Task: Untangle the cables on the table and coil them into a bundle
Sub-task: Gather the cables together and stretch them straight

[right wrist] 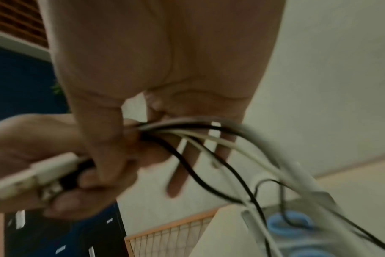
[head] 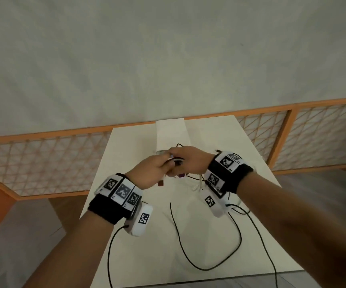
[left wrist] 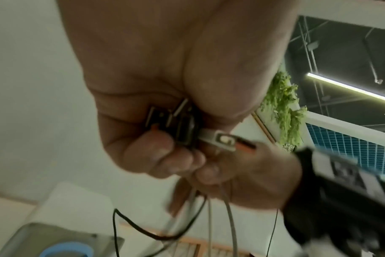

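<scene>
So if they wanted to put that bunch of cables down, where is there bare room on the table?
The table is bare along its left side, beside the black cable loop, and at the far left corner beside the white box. Under the hands, and to the right, cables crowd it.

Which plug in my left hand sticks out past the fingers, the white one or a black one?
The white plug, with its metal tip. It pokes out of the left hand toward the right hand; the black plugs stay tucked in the fist.
</scene>
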A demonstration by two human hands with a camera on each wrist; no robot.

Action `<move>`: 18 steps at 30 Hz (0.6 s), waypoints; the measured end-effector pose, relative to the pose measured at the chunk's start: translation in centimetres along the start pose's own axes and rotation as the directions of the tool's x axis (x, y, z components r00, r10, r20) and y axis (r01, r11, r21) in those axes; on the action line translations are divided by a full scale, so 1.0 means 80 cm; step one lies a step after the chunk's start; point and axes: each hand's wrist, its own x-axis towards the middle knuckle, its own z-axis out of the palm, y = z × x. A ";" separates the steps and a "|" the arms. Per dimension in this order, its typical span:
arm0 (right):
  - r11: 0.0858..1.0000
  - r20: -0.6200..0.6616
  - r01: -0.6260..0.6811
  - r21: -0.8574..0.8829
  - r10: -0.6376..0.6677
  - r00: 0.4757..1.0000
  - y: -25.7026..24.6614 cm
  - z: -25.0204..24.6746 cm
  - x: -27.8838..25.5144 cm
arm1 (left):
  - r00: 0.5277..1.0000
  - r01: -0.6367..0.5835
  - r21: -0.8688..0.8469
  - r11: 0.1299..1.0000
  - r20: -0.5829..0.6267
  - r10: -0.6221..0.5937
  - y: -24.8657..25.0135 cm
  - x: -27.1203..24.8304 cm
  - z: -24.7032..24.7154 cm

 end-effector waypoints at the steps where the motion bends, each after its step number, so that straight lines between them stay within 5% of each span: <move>1: 0.998 -0.035 -0.011 0.069 0.013 0.999 0.010 -0.001 -0.004 | 1.000 -0.013 -0.078 0.997 -0.025 0.011 0.000 -0.005 -0.011; 5: 0.985 -0.141 -0.091 0.144 0.112 0.984 0.076 -0.019 -0.035 | 0.962 -0.022 -0.320 0.947 -0.265 -0.067 -0.016 -0.026 -0.063; 9: 0.882 -0.148 -0.345 -0.322 0.313 0.938 0.151 -0.036 -0.074 | 0.834 -0.143 -0.540 0.830 -0.517 -0.193 -0.035 -0.041 -0.115; 13: 0.652 -0.219 -0.597 -0.468 0.569 0.793 0.215 -0.061 -0.114 | 0.788 -0.180 -0.607 0.774 -0.560 -0.256 -0.052 -0.047 -0.136; 15: 0.599 -0.230 -0.600 -0.530 0.580 0.781 0.234 -0.082 -0.128 | 0.787 -0.176 -0.639 0.749 -0.548 -0.283 -0.060 -0.043 -0.130; 18: 0.612 -0.484 -0.713 -0.342 0.535 0.692 0.244 -0.115 -0.141 | 0.783 -0.110 -0.656 0.747 -0.520 -0.341 -0.077 -0.031 -0.115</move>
